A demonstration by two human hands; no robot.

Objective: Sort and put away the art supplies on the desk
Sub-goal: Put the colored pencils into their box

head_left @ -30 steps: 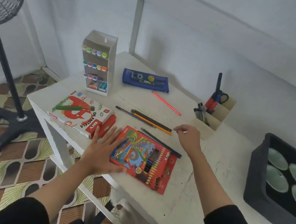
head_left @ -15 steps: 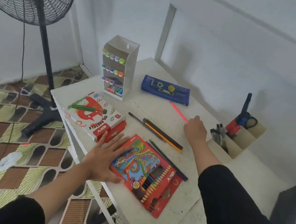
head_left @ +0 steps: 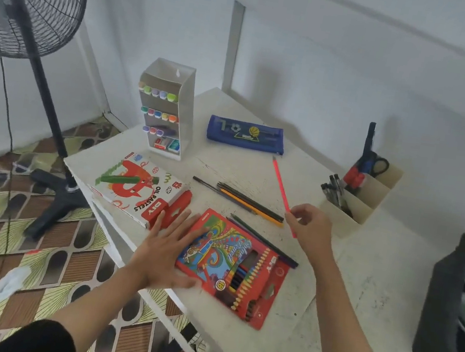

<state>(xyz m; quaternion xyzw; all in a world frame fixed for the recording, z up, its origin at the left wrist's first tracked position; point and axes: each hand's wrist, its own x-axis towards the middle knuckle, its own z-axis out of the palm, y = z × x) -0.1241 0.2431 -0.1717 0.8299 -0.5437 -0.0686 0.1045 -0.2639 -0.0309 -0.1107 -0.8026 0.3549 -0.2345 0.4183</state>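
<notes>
The pink pencil (head_left: 280, 183) is over the middle of the desk (head_left: 345, 285), pinched near its blunt end by the thumb and curled fingers of the right hand (head_left: 310, 227). Its long axis runs from 5 to 11 o'clock, with the tip aimed at the blue pencil case (head_left: 245, 134). The coloured-pencil box (head_left: 241, 265) lies at 7 o'clock from that grip. The left hand (head_left: 164, 251) presses flat on its near edge with all fingers straight and spread.
</notes>
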